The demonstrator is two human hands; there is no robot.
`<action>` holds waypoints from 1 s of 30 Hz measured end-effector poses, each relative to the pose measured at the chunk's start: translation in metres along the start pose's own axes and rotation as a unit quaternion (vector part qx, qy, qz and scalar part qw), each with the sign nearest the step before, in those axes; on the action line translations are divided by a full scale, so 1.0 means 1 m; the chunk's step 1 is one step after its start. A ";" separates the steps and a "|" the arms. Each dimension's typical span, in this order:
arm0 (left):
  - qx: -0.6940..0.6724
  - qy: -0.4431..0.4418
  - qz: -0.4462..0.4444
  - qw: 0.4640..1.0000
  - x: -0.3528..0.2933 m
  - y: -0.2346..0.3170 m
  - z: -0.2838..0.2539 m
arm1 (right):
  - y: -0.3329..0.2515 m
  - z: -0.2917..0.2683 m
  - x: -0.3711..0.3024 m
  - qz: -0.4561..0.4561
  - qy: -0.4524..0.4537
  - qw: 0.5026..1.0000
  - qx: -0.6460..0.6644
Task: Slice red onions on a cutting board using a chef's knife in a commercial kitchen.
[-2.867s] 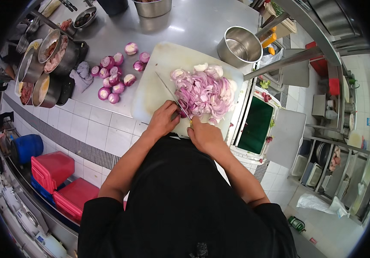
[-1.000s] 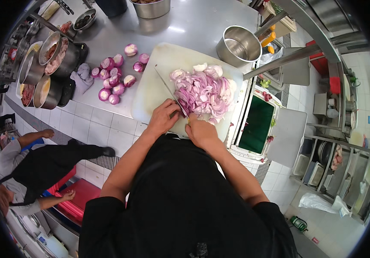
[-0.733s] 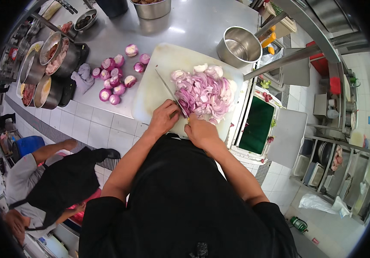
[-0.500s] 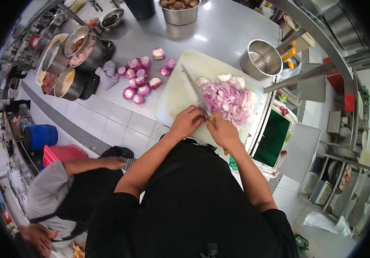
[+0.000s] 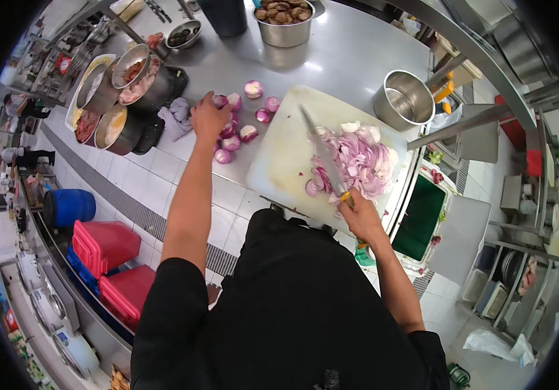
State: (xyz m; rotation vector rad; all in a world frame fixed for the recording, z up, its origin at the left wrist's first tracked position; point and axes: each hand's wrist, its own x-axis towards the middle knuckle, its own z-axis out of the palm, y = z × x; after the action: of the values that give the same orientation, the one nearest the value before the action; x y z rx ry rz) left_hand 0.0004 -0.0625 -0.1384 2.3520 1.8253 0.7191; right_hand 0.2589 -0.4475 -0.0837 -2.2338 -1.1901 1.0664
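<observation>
My right hand (image 5: 361, 218) is closed around the yellow handle of a kitchen knife (image 5: 323, 149). Its long blade points away from me over the white cutting board (image 5: 276, 149), along the left side of a heap of sliced red onion (image 5: 357, 159). To the left, my left hand (image 5: 211, 118) reaches in among peeled whole red onions (image 5: 229, 143), its fingers stretched out over the far ones and partly hidden by the back of the hand. More peeled onions (image 5: 253, 89) lie between that hand and the board. A few small onion scraps are on the board.
A steel pot (image 5: 404, 99) stands beyond the board's right corner. Pots of meat (image 5: 143, 78) and a crumpled cloth (image 5: 175, 119) sit at the left. A pot of brown pieces (image 5: 284, 25) is at the back. A green-bottomed bin (image 5: 416, 211) adjoins the board's right side.
My left hand has left the board and moved far left to the whole onions. My right hand has drawn the knife slightly right and nearer. The co-worker at lower left has gone from view.
</observation>
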 end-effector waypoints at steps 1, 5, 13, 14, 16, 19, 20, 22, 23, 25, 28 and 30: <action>0.033 -0.102 -0.031 0.994 0.005 0.004 -0.002 | 0.000 0.002 -0.002 -0.039 -0.020 0.999 0.003; -0.056 0.005 -0.028 0.998 0.012 -0.008 0.008 | -0.001 0.015 -0.010 -0.057 -0.109 0.992 -0.023; -0.276 -0.044 0.078 0.957 -0.139 0.074 -0.023 | 0.011 0.024 0.004 -0.021 -0.077 0.995 -0.059; -0.307 -0.054 0.132 0.941 -0.165 0.086 -0.021 | 0.010 0.023 0.005 -0.025 -0.053 0.996 -0.067; -0.296 -0.133 0.139 0.936 -0.202 0.109 -0.021 | 0.007 0.021 0.004 -0.028 -0.028 0.996 -0.076; -0.285 -0.167 0.170 0.928 -0.221 0.112 -0.011 | -0.010 0.009 -0.006 -0.027 -0.021 0.997 -0.069; -0.285 -0.166 0.162 0.930 -0.220 0.114 -0.015 | -0.015 0.003 -0.011 -0.029 -0.025 0.997 -0.061; -0.284 -0.166 0.151 0.932 -0.221 0.113 -0.018 | -0.025 -0.009 -0.022 -0.030 -0.032 0.998 -0.053; -0.317 -0.171 0.131 0.924 -0.221 0.108 -0.020 | -0.032 -0.016 -0.028 -0.037 -0.055 0.996 -0.064; -0.351 -0.181 0.114 0.912 -0.219 0.102 -0.021 | -0.040 -0.028 -0.040 -0.038 -0.076 0.994 -0.073; -0.345 -0.193 0.105 0.913 -0.217 0.098 -0.021 | -0.044 -0.038 -0.053 -0.012 -0.121 0.988 -0.099; -0.338 -0.180 0.142 0.913 -0.215 0.099 -0.017 | -0.045 -0.043 -0.059 -0.010 -0.139 0.983 -0.123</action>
State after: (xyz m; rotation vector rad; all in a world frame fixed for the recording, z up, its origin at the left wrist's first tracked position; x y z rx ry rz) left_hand 0.0430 -0.2952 -0.1572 2.0892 0.8935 0.7251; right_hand 0.2478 -0.4703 -0.0016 -2.3010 -1.5304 1.3191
